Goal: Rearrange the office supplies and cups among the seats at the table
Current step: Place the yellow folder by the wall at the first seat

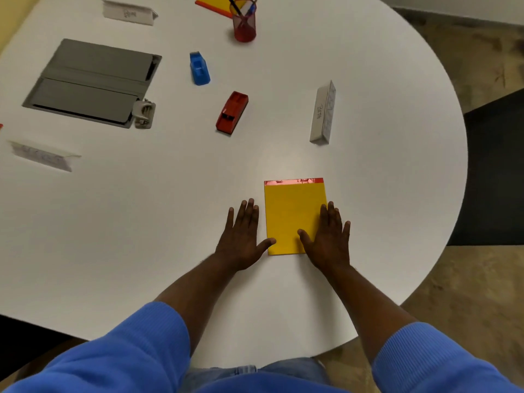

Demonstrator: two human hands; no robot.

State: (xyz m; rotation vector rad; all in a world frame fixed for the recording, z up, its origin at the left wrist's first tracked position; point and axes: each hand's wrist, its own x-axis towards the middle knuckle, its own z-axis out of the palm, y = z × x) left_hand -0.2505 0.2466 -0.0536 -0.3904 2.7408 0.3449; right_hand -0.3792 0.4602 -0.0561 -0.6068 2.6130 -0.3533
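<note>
A yellow notepad (pixel 292 211) with a red top strip lies flat near the front of the white round table (pixel 141 222). My left hand (pixel 241 236) rests flat on the table just left of the pad, fingers spread, thumb touching the pad's lower left edge. My right hand (pixel 329 239) lies flat over the pad's lower right corner, holding nothing. Farther back sit a red tape dispenser (pixel 232 112), a blue tape dispenser (pixel 199 68), and a red mesh pen cup (pixel 245 22) with pens in it. A second yellow notepad (pixel 215 3) shows at the top edge.
Three white folded name cards stand on the table: one to the right (pixel 323 113), one at the back left (pixel 129 12), one at the left (pixel 42 156). A grey cable hatch (pixel 93 80) is set into the tabletop, with a small grey hole punch (pixel 144 113) beside it. A dark chair (pixel 493 171) stands at the right.
</note>
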